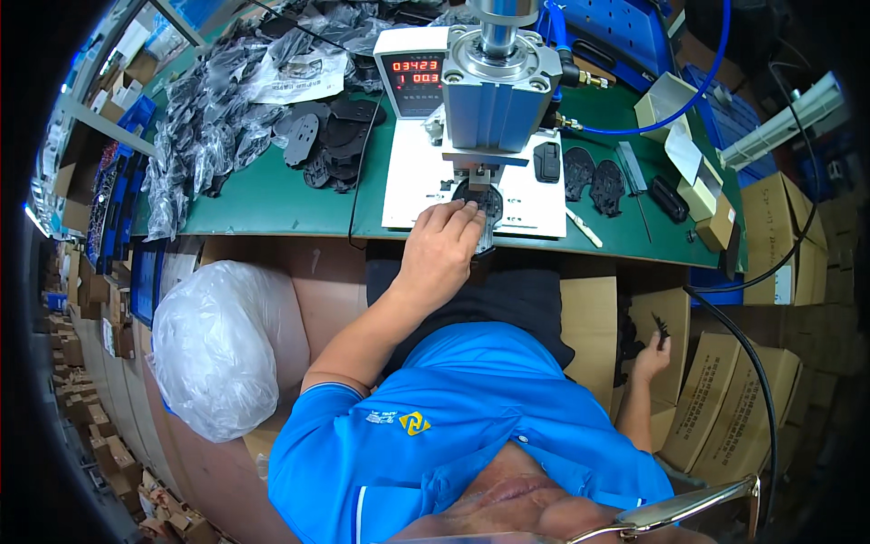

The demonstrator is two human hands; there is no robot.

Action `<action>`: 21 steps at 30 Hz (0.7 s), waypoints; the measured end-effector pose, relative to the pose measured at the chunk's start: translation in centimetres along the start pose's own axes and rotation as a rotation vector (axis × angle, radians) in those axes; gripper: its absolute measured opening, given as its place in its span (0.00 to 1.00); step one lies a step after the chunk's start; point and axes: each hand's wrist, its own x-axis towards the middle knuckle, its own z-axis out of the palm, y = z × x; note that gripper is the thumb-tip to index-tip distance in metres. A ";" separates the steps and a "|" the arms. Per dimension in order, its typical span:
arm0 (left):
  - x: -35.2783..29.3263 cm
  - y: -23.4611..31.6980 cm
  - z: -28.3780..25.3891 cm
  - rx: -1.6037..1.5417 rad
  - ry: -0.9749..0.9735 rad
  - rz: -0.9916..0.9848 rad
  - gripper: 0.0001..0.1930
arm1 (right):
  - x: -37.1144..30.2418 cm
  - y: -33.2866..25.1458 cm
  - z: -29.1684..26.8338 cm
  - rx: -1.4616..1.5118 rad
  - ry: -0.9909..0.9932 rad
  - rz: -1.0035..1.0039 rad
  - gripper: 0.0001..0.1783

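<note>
My left hand (442, 249) is at the front of the press, its fingers closed on a black oval plastic part (488, 198) that sits under the press head (483, 175). The fingertips rest on the part's near left side, and the press head hides some of it. Off to the right, below the table's level, my right hand (650, 359) grips a thin black plastic piece (661, 328) above an open cardboard box (672, 313). Dark pieces lie inside that box. The held piece is small in view, and its full shape cannot be made out.
A press cylinder (494, 100) and a counter box with red digits (412, 74) stand on the white base (412, 204). Black parts (340, 136) and plastic bags (213, 118) cover the table's left. Two black ovals (594, 179) lie right. A white bag (222, 349) bulges below left.
</note>
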 end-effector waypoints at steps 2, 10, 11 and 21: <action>0.3 0.0 0.1 -0.020 -0.003 0.012 0.22 | -0.3 3.0 -0.2 -0.256 0.068 0.082 0.28; -0.8 0.0 0.2 -0.059 0.028 -0.029 0.21 | -5.7 -13.3 6.9 -0.086 -0.555 -0.095 0.34; -1.0 -0.1 0.3 -0.063 0.035 -0.034 0.21 | -6.9 -17.8 7.9 -0.055 -0.625 -0.309 0.33; -1.6 -0.1 -0.6 -0.158 -0.016 -0.062 0.32 | -12.8 -35.2 17.5 0.238 -0.653 -1.231 0.31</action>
